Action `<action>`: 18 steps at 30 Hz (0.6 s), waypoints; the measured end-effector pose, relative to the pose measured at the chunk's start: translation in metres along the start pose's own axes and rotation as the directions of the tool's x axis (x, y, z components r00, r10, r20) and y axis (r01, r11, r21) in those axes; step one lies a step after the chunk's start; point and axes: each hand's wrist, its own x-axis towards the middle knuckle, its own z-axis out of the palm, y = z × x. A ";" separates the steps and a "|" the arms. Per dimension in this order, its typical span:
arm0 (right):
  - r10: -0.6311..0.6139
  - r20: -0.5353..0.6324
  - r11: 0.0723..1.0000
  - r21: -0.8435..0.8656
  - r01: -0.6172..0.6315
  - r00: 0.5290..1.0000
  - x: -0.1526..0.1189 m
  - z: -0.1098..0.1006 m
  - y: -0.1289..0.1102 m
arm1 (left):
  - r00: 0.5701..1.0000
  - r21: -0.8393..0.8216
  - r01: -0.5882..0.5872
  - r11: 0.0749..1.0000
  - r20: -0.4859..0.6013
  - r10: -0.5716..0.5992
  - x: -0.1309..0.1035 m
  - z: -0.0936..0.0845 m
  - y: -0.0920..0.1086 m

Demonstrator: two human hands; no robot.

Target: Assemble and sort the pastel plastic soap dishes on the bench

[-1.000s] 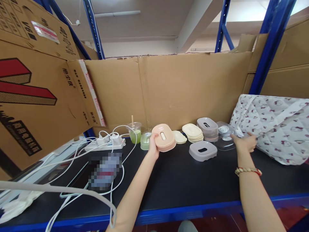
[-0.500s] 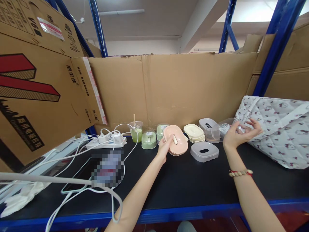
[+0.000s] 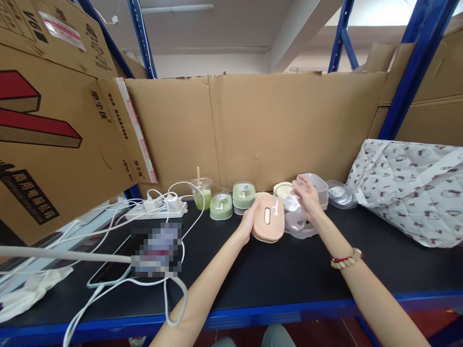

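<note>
My left hand [image 3: 249,222] grips a pink oval box [image 3: 267,223] with a slot in its lid, held just above the black shelf top [image 3: 275,270]. My right hand [image 3: 303,200] holds a clear plastic lid [image 3: 291,202] right beside the pink box, over a grey box [image 3: 304,226] that it partly hides. Behind them stand a cream stack of trays [image 3: 282,189], a grey stacked box [image 3: 314,183] and a pile of clear lids [image 3: 340,193]. Two green boxes [image 3: 221,206] [image 3: 243,194] stand to the left.
A cup of green drink [image 3: 202,193], a power strip [image 3: 156,210] with white cables and a phone [image 3: 144,250] lie left. A patterned quilted bag [image 3: 408,188] lies at the right. Cardboard sheets [image 3: 253,125] wall the back; a large box [image 3: 47,130] overhangs the left.
My right hand left the pile of clear lids with one lid and came left to the pink box. My left hand brought the pink box nearer and lower.
</note>
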 end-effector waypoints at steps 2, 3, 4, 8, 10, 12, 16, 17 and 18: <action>0.028 0.094 0.998 -0.055 -0.023 0.995 -0.010 0.010 0.009 | 0.999 0.035 -0.041 0.999 0.012 0.040 -0.003 0.002 -0.001; 0.007 0.117 0.997 -0.081 0.003 0.993 -0.014 0.014 0.012 | 0.998 0.050 -0.070 0.996 0.014 0.069 -0.005 0.003 -0.001; -0.031 0.128 0.993 -0.106 0.045 0.991 -0.017 0.017 0.015 | 0.995 0.061 -0.101 0.993 0.022 0.100 -0.007 0.004 -0.001; -0.241 0.136 0.941 -0.210 0.266 0.961 -0.020 0.018 0.026 | 0.981 0.084 -0.183 0.979 0.086 0.176 -0.011 0.005 -0.003; -0.294 0.137 0.912 -0.255 0.320 0.946 -0.021 0.017 0.031 | 0.978 0.083 -0.190 0.978 0.102 0.182 -0.010 0.004 -0.004; -0.267 0.125 0.921 -0.259 0.291 0.955 -0.022 0.017 0.036 | 0.980 0.047 -0.183 0.982 0.084 0.179 -0.007 0.003 -0.005; 0.023 0.167 0.985 -0.175 0.006 0.986 -0.029 0.020 0.039 | 0.978 -0.124 -0.201 0.972 0.024 0.206 -0.001 -0.001 -0.003; 0.089 0.200 0.985 -0.161 -0.056 0.976 -0.030 0.021 0.039 | 0.976 -0.166 -0.212 0.963 0.023 0.219 0.000 -0.002 -0.002; 0.129 0.237 0.984 -0.152 -0.094 0.963 -0.032 0.022 0.038 | 0.972 -0.195 -0.223 0.955 0.023 0.232 0.001 -0.003 -0.001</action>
